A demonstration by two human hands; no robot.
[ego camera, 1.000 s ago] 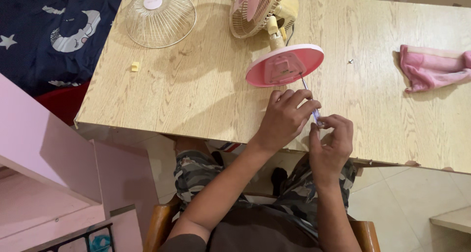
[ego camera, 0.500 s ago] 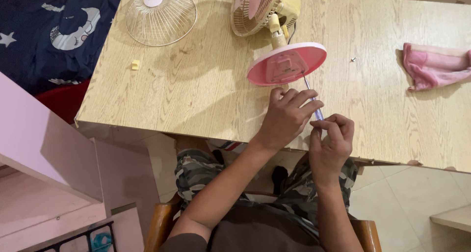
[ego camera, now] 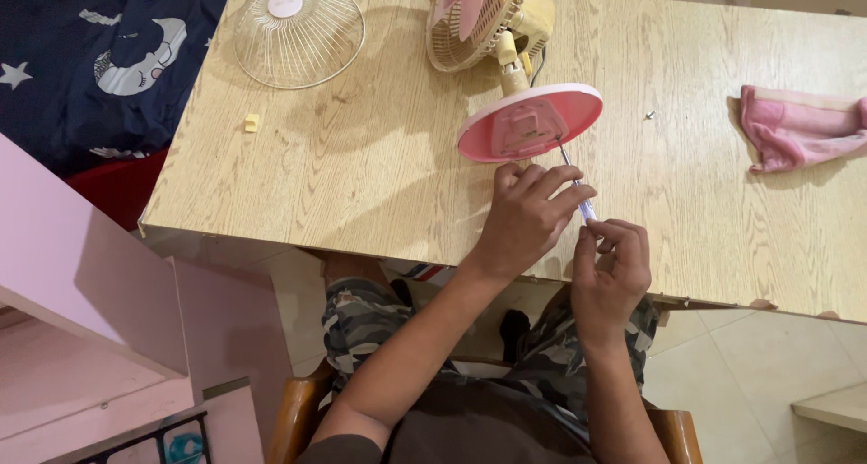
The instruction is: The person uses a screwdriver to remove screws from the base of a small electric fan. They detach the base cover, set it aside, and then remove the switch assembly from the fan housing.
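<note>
1. Head view: small desk fan [ego camera: 506,44] lies tipped on the tabletop [ego camera: 361,157], pink base [ego camera: 530,121] turned so its underside faces the person.
2. Thin screwdriver [ego camera: 574,184] runs from the hands up to the base underside; tip sits at the base near its right edge. Whether it is seated in a screw is too small to tell.
3. Left hand [ego camera: 528,216] grip: fingers closed narrow around the shaft, steadying it just below the base.
4. Right hand [ego camera: 612,270] grip: fingertips pinched on the handle end, at the tabletop's near edge.
5. Done, judging by layout: front wire guard [ego camera: 298,32] is off and lies apart at the far left; pink blades exposed in the rear cage. One loose screw [ego camera: 647,116] lies on the tabletop right of the base.
6. Left, as a judgement: base plate is on the fan, so base fasteners look unfinished.
7. Also present: small yellow piece [ego camera: 251,122] near the guard, pink cloth [ego camera: 799,125] far right.
</note>
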